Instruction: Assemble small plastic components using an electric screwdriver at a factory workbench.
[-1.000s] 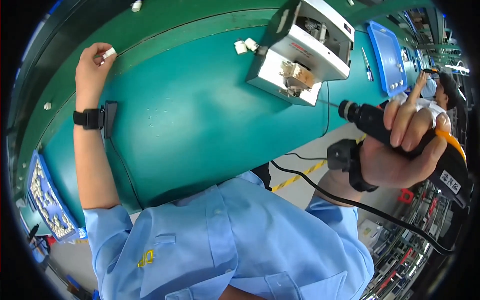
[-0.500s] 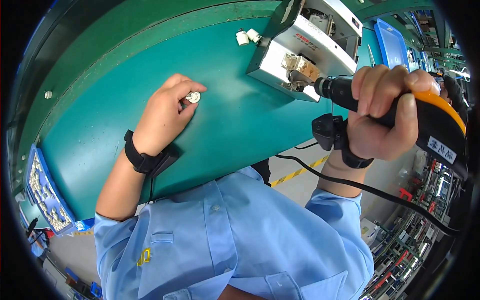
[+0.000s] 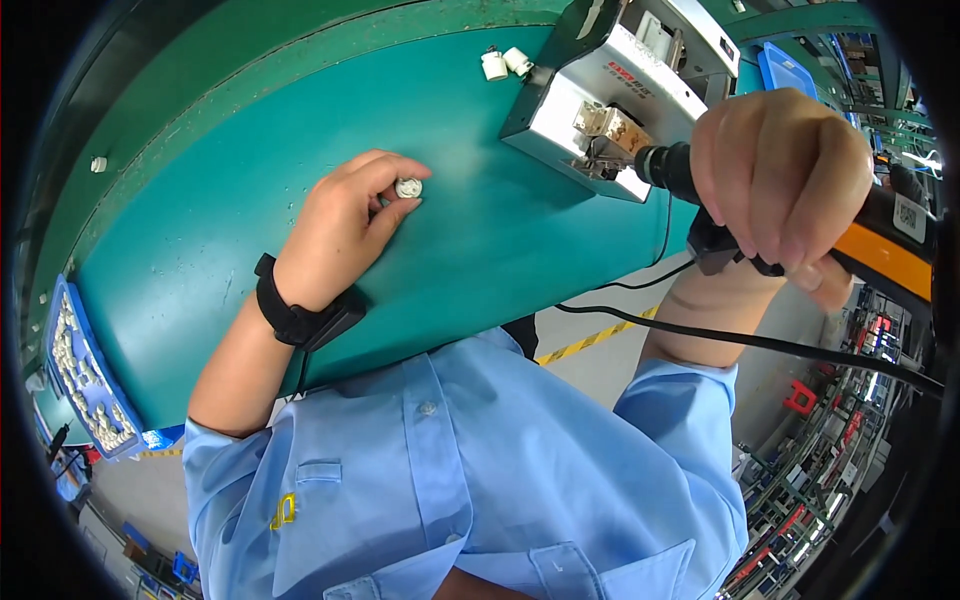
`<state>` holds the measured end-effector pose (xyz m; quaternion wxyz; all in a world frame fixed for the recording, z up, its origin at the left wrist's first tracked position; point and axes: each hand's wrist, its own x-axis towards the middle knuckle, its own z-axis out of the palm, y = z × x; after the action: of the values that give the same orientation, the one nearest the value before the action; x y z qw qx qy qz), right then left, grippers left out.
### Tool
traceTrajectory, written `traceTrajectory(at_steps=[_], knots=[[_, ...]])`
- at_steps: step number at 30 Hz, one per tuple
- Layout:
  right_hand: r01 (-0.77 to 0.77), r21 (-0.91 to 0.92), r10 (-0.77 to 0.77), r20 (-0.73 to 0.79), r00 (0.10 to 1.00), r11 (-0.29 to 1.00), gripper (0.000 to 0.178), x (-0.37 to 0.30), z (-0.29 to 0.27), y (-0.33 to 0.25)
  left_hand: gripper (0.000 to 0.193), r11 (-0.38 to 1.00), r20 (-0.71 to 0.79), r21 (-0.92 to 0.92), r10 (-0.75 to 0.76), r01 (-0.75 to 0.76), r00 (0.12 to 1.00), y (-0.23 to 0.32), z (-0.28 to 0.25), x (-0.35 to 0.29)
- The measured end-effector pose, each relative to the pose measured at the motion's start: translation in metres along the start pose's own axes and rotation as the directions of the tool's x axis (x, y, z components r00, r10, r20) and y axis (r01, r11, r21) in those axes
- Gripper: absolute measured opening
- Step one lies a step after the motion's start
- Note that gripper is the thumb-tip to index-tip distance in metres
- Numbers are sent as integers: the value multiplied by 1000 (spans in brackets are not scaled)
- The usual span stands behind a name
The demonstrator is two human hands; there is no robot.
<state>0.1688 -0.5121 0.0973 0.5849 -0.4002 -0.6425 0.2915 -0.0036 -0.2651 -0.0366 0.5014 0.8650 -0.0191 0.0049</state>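
My left hand (image 3: 340, 228) pinches a small round white part (image 3: 409, 188) between thumb and fingers, just over the green tabletop. My right hand (image 3: 778, 170) is wrapped round a black and orange electric screwdriver (image 3: 886, 262), held nearly level. Its chuck end points left, at the front of a silver box-shaped screw feeder (image 3: 632, 92). The bit's tip is too small to make out against the feeder's mechanism. Two white cylindrical parts (image 3: 495, 66) stand beside the feeder on its left.
A blue tray (image 3: 93, 405) full of small white parts lies at the table's left end. Another blue tray (image 3: 786, 72) is behind the feeder at far right. A black cable (image 3: 700, 338) runs across my right forearm. The green table's raised edge (image 3: 250, 95) borders the far side.
My right hand has rolled over, back of the hand now up, turning the screwdriver with it. My left hand has shifted slightly right with the white part, which has turned a little.
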Motion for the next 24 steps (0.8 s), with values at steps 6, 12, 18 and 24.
traceTrajectory(at_steps=[6, 12, 18, 24], knots=[[-192, 40, 148, -794, 589, 981, 16, 2, 5, 2, 22, 997, 3, -64, 31, -30, 1000, 1, 10, -2], [-88, 173, 193, -911, 364, 981, 18, 6, 15, 10, 19, 999, 4, -35, -3, 3, 1000, 2, 15, -3], [1, 103, 83, -808, 584, 995, 27, 28, 88, 34, 22, 986, -10, -166, -5, 4, 1000, -13, 18, -2], [-57, -97, -25, -682, 731, 994, 26, 44, 104, 51, 26, 979, -5, -205, 10, -11, 1000, -12, 17, 0]])
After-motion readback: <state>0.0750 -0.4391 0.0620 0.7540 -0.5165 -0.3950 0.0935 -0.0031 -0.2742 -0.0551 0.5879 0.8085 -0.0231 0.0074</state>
